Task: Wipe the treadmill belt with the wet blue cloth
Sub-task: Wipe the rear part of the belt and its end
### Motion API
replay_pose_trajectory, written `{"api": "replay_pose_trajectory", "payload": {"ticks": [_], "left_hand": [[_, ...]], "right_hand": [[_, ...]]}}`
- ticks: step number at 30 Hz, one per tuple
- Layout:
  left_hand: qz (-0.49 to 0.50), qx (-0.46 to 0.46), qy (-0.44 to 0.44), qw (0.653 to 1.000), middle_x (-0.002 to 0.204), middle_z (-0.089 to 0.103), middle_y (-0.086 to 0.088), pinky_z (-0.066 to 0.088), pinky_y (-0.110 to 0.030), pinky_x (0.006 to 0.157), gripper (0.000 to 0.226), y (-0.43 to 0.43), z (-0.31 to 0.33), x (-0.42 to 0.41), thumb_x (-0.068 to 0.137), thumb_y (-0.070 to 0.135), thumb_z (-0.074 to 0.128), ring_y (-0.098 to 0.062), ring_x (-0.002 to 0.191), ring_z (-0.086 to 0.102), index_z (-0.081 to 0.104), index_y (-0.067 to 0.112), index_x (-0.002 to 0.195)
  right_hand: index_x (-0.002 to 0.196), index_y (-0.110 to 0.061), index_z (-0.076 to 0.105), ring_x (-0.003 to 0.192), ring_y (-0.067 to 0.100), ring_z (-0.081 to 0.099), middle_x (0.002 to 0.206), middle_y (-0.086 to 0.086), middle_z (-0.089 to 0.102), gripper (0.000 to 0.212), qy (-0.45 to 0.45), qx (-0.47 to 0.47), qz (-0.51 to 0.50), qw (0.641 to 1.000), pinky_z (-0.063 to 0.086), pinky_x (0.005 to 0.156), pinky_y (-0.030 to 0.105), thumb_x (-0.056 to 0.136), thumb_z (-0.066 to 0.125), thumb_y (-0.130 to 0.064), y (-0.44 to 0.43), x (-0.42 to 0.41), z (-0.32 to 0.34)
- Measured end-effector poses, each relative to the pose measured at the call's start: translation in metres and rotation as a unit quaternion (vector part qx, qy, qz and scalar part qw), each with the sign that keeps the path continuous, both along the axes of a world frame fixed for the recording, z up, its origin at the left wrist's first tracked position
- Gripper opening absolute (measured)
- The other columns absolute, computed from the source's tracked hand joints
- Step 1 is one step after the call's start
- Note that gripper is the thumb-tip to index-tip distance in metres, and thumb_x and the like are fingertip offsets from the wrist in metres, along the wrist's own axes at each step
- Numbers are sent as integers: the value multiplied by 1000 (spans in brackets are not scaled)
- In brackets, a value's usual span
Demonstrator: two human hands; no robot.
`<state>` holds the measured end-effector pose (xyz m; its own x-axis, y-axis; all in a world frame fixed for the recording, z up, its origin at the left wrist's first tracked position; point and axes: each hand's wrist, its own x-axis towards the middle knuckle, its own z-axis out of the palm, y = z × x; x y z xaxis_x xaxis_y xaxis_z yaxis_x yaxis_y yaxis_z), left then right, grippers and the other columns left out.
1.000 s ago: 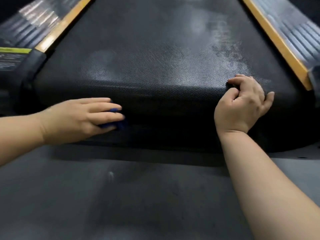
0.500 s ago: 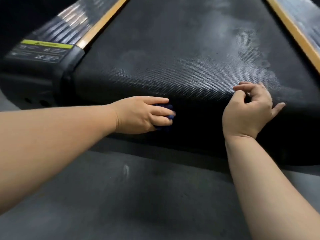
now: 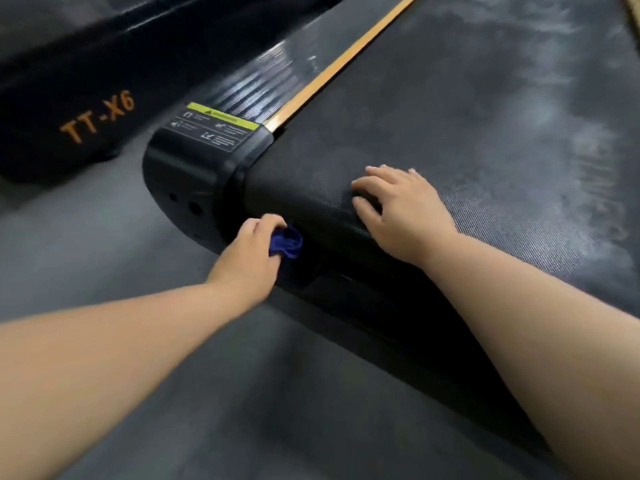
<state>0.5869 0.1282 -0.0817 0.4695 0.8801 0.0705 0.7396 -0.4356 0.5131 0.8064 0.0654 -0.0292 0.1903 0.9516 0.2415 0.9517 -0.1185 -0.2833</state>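
Observation:
The black textured treadmill belt runs from the near rear roller up to the right, with pale damp streaks across it. My left hand grips a bunched blue cloth against the curved rear end of the belt, close to the left corner cap. My right hand rests on top of the belt's rear edge, fingers spread and bent over the curve.
A black end cap with a yellow-green warning label closes the belt's left corner. An orange strip and ribbed side rail run alongside. Another black machine marked TT-X6 stands on the left. Grey floor lies below.
My view swung left and both hands moved toward the belt's left corner. The left hand carried the cloth along the rear edge. The right hand uncurled and now lies spread on the belt.

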Motion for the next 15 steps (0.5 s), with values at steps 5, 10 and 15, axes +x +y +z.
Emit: {"api": "replay_pose_trajectory", "payload": {"ticks": [5,10,15], "left_hand": [[442,-162,-347,811,115,49,-4,40,-27,72,43,13,3,27,88,9,58,-19,85,49,40,18,126],[504,-295,-599,548,100,52,6,56,-35,74,55,17,-7,52,89,5,50,-13,81,56,38,34,134],[488,-328,-589,555,99,54,1,52,-36,77,42,21,-10,70,89,11,51,-19,85,55,44,28,127]], "right_hand": [[138,-31,42,142,18,25,151,-5,35,48,-46,-38,24,998,17,117,40,95,35,-51,6,0,-9],[137,-27,45,141,19,27,149,-2,38,46,-50,-28,29,998,21,116,43,96,37,-46,8,1,-14],[136,-23,46,141,22,26,149,2,38,45,-42,-31,35,998,21,115,46,96,36,-40,11,1,-13]]}}
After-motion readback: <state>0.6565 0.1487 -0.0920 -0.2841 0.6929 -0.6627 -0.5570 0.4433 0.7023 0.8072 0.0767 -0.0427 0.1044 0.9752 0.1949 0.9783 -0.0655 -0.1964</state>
